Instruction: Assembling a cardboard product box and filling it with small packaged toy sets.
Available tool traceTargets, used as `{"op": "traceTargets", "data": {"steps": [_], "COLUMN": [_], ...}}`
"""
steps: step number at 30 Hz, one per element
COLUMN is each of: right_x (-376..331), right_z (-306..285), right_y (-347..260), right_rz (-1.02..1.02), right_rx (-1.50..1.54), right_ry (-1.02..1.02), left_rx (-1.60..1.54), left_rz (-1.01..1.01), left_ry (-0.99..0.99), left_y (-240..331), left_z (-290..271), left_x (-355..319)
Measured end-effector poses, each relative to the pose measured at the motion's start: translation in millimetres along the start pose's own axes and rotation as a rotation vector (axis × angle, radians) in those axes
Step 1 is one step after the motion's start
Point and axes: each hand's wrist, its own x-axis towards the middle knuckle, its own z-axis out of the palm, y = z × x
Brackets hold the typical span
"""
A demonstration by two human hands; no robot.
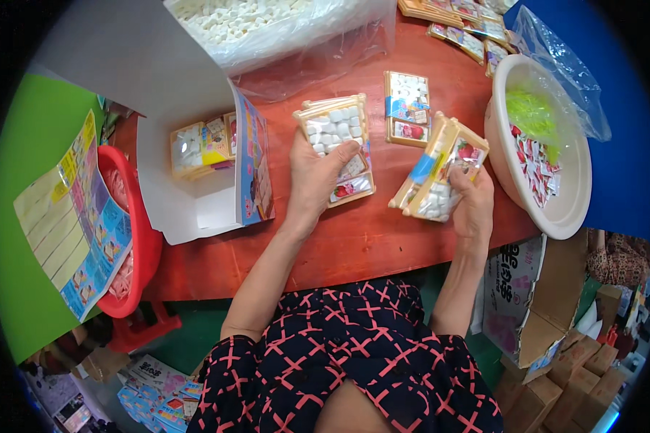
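Observation:
My left hand grips a small stack of snack packs, its thumb across the top one. Each is a flat tan tray holding small white pieces and a strawberry-printed sachet. Over to the right, my right hand is closed on several more packs, fanned out and tilted. Between and beyond the hands, another pack lies on the red table. Left of my left hand stands an open white carton on its side, with several packs inside.
A white basin at right holds sachets and bright green items. At left, a red basin of pink items has a printed sheet over it. A clear bag of white pieces lies at the back. More packs are piled far right.

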Motion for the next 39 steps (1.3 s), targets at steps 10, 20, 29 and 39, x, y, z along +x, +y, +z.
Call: {"op": "traceTargets", "data": {"steps": [10, 20, 29, 39], "right_x": [9, 58, 104, 20], "right_z": [14, 51, 42, 28], "right_y": [-12, 29, 35, -1], "right_rz": [-0.046, 0.12, -0.368, -0.063], "right_rx": [0.025, -0.003, -1.633, -0.348], "right_ry": [-0.035, -0.234, 0.113, -0.341], "left_rx": [-0.185, -0.046, -0.045, 0.024], "left_rz": [-0.068, -0.18, 0.003, 0.179], "left_ry": [-0.164, -0.195, -0.055, -0.048], "left_y": [-11, 11, 11, 2], "left_z": [34, 20, 0, -9], "left_x": [17, 19, 14, 1]}}
